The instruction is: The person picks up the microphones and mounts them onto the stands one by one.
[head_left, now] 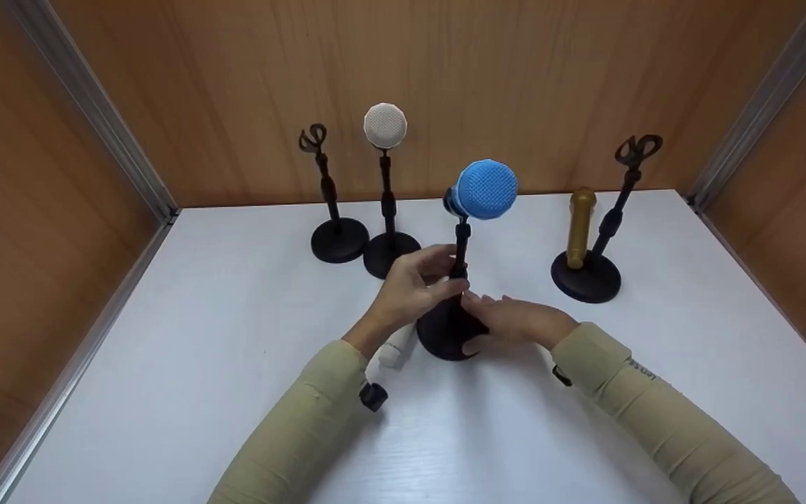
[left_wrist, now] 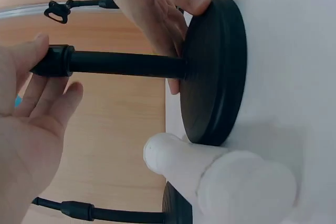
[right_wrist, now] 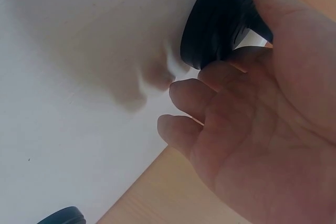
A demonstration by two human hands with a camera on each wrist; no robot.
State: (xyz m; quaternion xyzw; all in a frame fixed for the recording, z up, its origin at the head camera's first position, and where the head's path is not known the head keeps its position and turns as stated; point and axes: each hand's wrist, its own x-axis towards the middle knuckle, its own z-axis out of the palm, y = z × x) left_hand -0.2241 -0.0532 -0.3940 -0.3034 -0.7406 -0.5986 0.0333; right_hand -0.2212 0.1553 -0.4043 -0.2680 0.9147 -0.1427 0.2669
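Observation:
A blue-headed microphone [head_left: 487, 189] sits in the clip on top of a black microphone stand [head_left: 443, 332]. My left hand [head_left: 403, 294] holds the stand's pole at its collar, thumb on one side and fingers on the other, as the left wrist view shows. At the round base, my right hand [head_left: 515, 322] has its thumb over the top face and its other fingers along the rim, seen in the right wrist view. Close beside the base lies a white microphone [left_wrist: 220, 177], partly hidden by my left hand in the head view.
Behind my left hand, a white-headed microphone [head_left: 385, 126] is mounted on another stand, beside a bare stand [head_left: 338, 240] with an unfilled clip. To the right, a gold microphone [head_left: 580, 227] leans on another stand's base [head_left: 595, 283]. Wooden panels [head_left: 487, 91] enclose the white table [head_left: 200, 336].

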